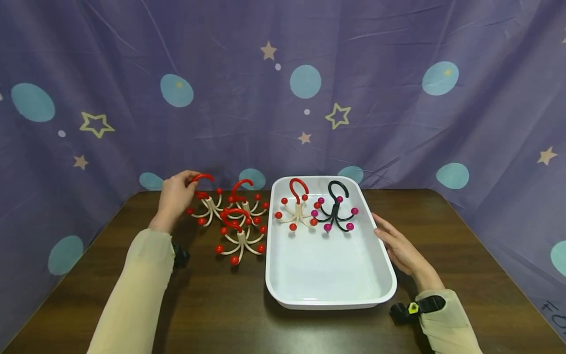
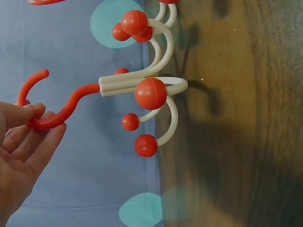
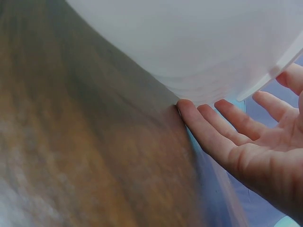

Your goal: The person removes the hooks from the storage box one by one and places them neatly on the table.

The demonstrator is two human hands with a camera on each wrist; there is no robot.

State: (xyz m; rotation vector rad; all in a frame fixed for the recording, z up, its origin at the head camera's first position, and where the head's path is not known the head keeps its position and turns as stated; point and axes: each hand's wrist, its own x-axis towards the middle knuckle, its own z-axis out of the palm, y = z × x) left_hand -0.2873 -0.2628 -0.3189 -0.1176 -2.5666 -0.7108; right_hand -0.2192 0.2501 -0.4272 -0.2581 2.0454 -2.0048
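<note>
My left hand (image 1: 176, 197) pinches the red hook end of a cream multi-arm hanger (image 1: 210, 206) with red ball tips, at the back left. The left wrist view shows thumb and fingers on the red hook (image 2: 66, 113), the arms close above the wooden surface. Two similar cream hangers stand beside it, one behind (image 1: 246, 208) and one in front (image 1: 241, 239). A white tray (image 1: 327, 275) holds another cream hanger (image 1: 298, 212) and a black hanger (image 1: 335, 212) with magenta balls. My right hand (image 1: 401, 250) touches the tray's right side with fairly straight fingers.
Everything stands on a dark wooden table (image 1: 212, 305). A purple curtain (image 1: 376, 128) with stars and blue spots hangs right behind the table's back edge. The tray's raised rim lies to the right of the loose hangers.
</note>
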